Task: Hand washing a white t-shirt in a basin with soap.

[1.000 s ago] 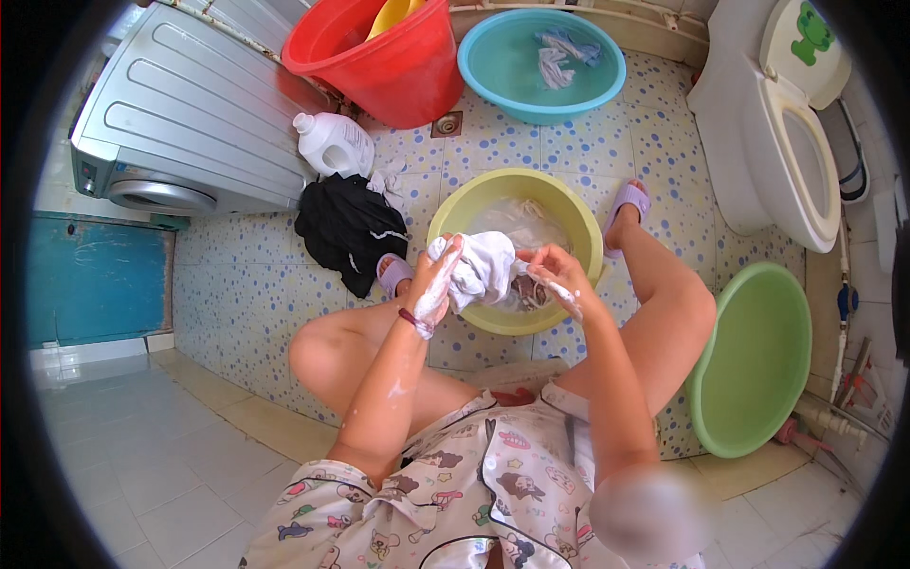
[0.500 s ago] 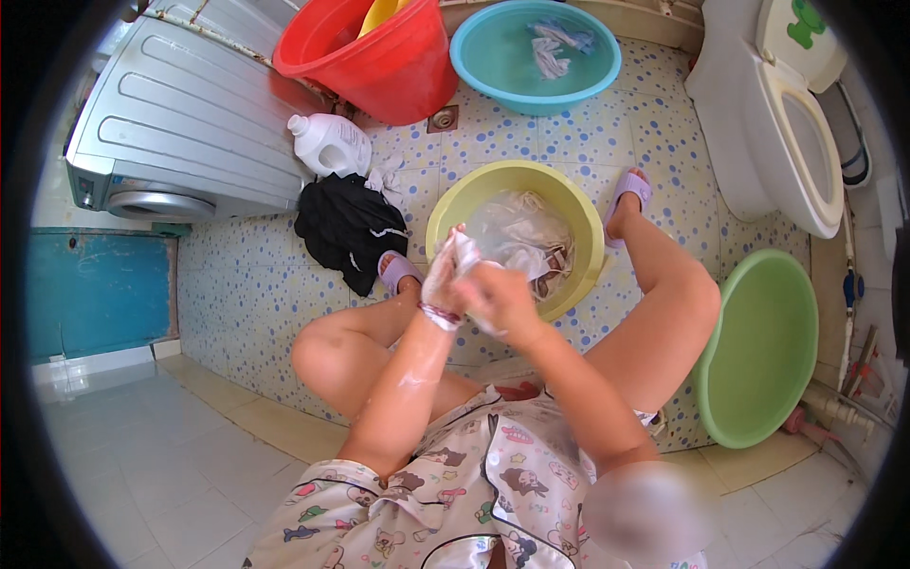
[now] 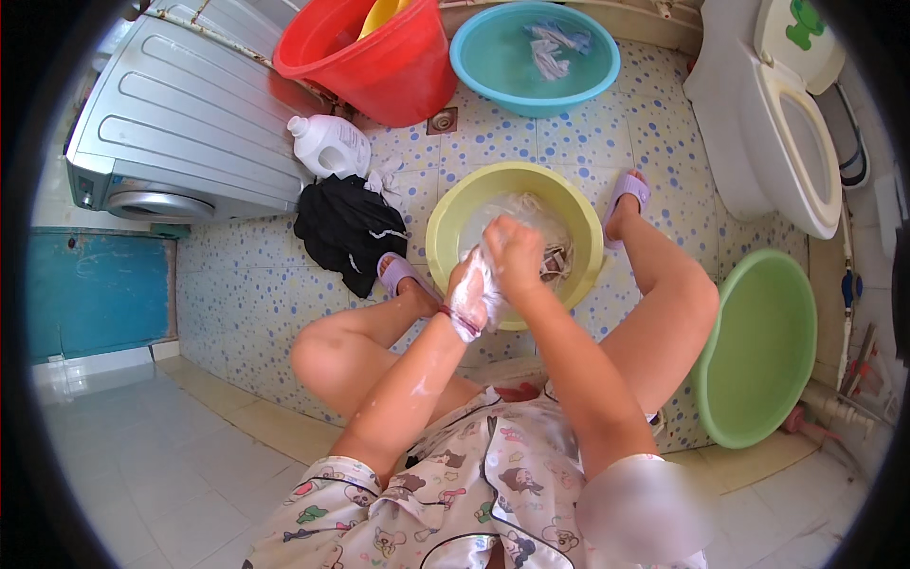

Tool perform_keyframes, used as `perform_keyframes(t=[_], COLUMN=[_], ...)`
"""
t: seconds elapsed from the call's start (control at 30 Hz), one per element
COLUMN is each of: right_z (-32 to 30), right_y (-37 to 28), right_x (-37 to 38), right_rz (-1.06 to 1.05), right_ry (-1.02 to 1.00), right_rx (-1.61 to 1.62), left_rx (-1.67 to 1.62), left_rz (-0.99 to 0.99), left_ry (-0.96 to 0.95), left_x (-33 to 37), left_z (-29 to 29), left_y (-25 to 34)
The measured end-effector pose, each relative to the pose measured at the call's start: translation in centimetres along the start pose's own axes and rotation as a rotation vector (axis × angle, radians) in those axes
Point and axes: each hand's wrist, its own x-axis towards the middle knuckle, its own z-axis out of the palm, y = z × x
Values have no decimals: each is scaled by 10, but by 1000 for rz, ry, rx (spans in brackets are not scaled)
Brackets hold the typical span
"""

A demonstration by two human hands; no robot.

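Over the near side of a yellow basin [image 3: 445, 204], both hands are closed on a wet white cloth [image 3: 492, 302] bunched up with suds. My left hand [image 3: 466, 292] is lathered and grips its lower left part, a dark reddish band at the wrist. Close beside it, my right hand [image 3: 517, 254] has its fingers curled round the upper part. Some of the cloth is hidden behind the fingers. Inside the basin lie pale laundry [image 3: 521, 204] in cloudy water and a striped brownish piece [image 3: 555, 260].
Black clothing [image 3: 346, 228] and a white detergent jug [image 3: 329, 145] lie to the left, near a silver washing machine [image 3: 190, 114]. Beyond are a red bucket [image 3: 408, 81] and a blue basin [image 3: 474, 76] holding cloths. At right stand a toilet [image 3: 749, 142] and a green basin [image 3: 758, 351].
Both hands have moved to the right with the cloth. The right hand has gone from beside the left hand to farther out over the basin, its fingers now curled.
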Motion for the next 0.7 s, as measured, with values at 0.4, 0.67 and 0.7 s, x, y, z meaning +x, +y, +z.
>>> perform_keyframes(t=[0.4, 0.67, 0.7], right_z=[-32, -54, -49], right_y=[23, 9, 15], right_x=[39, 50, 45], right_rz=[296, 410, 409], right_ry=[-346, -614, -613], right_rx=[386, 541, 544], left_rx=[68, 699, 702], left_rz=[38, -1, 0], left_ry=[-130, -204, -204], left_x=[-18, -12, -13], left_z=[13, 4, 3], left_y=[33, 47, 48])
